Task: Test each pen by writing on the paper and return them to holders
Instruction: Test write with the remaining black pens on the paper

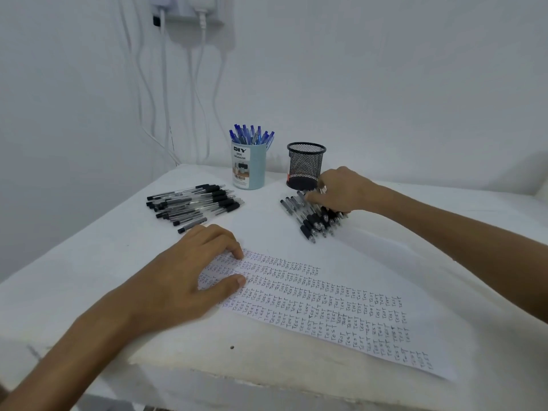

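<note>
Sat at a broad white table (89,277) filling the lower frame. Kept a long white sheet of paper (326,304), crowded with handwritten rows of "TEST", at lower centre for the trials. Pinned its upper left corner with the left hand (189,277), fingers spread and tips pressed down, apparently to stop it sliding. Laid the right hand (344,188), centre right, over a fanned bundle of clear black-grip pens (314,221); could not tell whether its curled fingers pinched one. Kept a second heap of clear black-capped pens (192,203) centre left, seemingly sorted apart. Stood a pale blue cylindrical organiser (249,170) full of blue pens (252,134) beside an apparently empty black wire-mesh cup (305,164), upper centre, ready for returns.
</note>
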A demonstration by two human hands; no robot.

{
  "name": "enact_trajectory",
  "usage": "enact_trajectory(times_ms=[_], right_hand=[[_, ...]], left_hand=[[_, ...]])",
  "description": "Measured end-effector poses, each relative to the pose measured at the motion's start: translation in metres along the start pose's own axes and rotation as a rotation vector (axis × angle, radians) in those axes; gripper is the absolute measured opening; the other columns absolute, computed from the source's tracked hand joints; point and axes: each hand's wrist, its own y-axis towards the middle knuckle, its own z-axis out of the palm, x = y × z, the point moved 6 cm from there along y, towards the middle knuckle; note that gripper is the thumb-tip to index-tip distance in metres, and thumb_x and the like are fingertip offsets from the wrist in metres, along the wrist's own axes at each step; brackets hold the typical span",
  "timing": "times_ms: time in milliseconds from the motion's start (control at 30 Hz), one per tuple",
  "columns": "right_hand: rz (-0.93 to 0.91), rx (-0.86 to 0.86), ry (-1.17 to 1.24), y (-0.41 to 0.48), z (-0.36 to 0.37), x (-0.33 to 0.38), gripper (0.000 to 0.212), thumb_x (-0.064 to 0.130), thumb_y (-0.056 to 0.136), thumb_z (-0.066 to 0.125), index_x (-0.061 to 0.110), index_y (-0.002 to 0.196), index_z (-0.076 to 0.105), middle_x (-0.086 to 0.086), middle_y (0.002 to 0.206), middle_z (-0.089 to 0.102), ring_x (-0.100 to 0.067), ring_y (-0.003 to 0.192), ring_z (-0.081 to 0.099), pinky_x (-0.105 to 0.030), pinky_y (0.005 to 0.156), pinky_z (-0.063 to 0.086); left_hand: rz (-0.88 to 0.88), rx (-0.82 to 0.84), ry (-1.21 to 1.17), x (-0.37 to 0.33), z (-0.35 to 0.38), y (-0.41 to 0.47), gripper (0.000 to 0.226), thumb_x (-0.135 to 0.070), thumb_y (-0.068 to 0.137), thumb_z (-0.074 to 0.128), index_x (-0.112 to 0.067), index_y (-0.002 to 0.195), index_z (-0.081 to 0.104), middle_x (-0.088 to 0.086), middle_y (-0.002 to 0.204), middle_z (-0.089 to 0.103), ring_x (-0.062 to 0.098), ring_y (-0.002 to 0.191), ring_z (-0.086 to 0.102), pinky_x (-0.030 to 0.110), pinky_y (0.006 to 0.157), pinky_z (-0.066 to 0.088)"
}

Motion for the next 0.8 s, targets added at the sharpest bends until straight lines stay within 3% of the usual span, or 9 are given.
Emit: enact_trajectory(times_ms=[167, 233, 333, 467, 600, 800], right_hand=[[0.003, -0.112, -0.072, 0.000, -0.006, 0.009, 0.044, 0.049, 0.097, 0.056, 0.007, 0.109, 0.065, -0.012, 0.102, 0.063, -0.034, 0.095, 0.062, -0.037, 0.075, 0.052], [-0.057, -0.217, -0.035, -0.003, -0.010, 0.023, 0.036, 0.042, 0.097, 0.056, 0.008, 0.104, 0.067, -0.011, 0.099, 0.066, -0.033, 0.092, 0.063, -0.038, 0.076, 0.054], [-0.303, -0.283, 0.097, -0.004, -0.011, 0.060, 0.019, 0.030, 0.097, 0.060, 0.015, 0.099, 0.071, 0.001, 0.084, 0.069, -0.017, 0.077, 0.061, -0.036, 0.077, 0.056], [-0.628, -0.281, 0.091, -0.003, 0.001, 0.116, 0.019, 0.025, 0.099, 0.062, 0.016, 0.113, 0.070, 0.002, 0.105, 0.064, -0.002, 0.077, 0.052, -0.026, 0.074, 0.044], [-0.739, -0.312, 0.011, 0.006, 0.016, 0.153, 0.026, 0.027, 0.101, 0.057, 0.014, 0.121, 0.068, -0.006, 0.119, 0.061, -0.023, 0.103, 0.060, -0.037, 0.080, 0.051], [-0.815, -0.331, -0.162, 0.009, 0.028, 0.167, 0.023, 0.016, 0.103, 0.050, 0.003, 0.117, 0.064, -0.012, 0.115, 0.063, -0.029, 0.103, 0.061, -0.046, 0.078, 0.055]], left_hand=[[-0.005, 0.001, 0.002, 0.000, 0.000, 0.000, 0.033, -0.065, 0.096, 0.049, -0.042, 0.118, 0.056, -0.026, 0.128, 0.052, 0.012, 0.129, 0.049, 0.026, 0.103, 0.039], [-0.006, 0.000, 0.008, -0.001, -0.001, 0.000, 0.033, -0.065, 0.096, 0.049, -0.041, 0.118, 0.056, -0.026, 0.128, 0.051, 0.012, 0.129, 0.048, 0.027, 0.102, 0.039], [-0.011, 0.001, 0.010, -0.002, -0.001, 0.001, 0.034, -0.065, 0.096, 0.049, -0.040, 0.117, 0.056, -0.026, 0.127, 0.051, 0.012, 0.129, 0.048, 0.026, 0.102, 0.039], [-0.015, 0.006, 0.010, -0.003, -0.002, 0.001, 0.033, -0.064, 0.096, 0.051, -0.039, 0.117, 0.057, -0.024, 0.127, 0.052, 0.011, 0.129, 0.048, 0.025, 0.101, 0.039], [-0.027, 0.010, 0.002, -0.003, -0.002, 0.001, 0.033, -0.063, 0.095, 0.052, -0.040, 0.118, 0.057, -0.024, 0.127, 0.052, 0.012, 0.132, 0.046, 0.022, 0.102, 0.038], [-0.027, 0.019, -0.004, -0.003, -0.001, 0.001, 0.032, -0.063, 0.095, 0.053, -0.041, 0.118, 0.057, -0.024, 0.127, 0.052, 0.011, 0.131, 0.047, 0.021, 0.102, 0.040]])
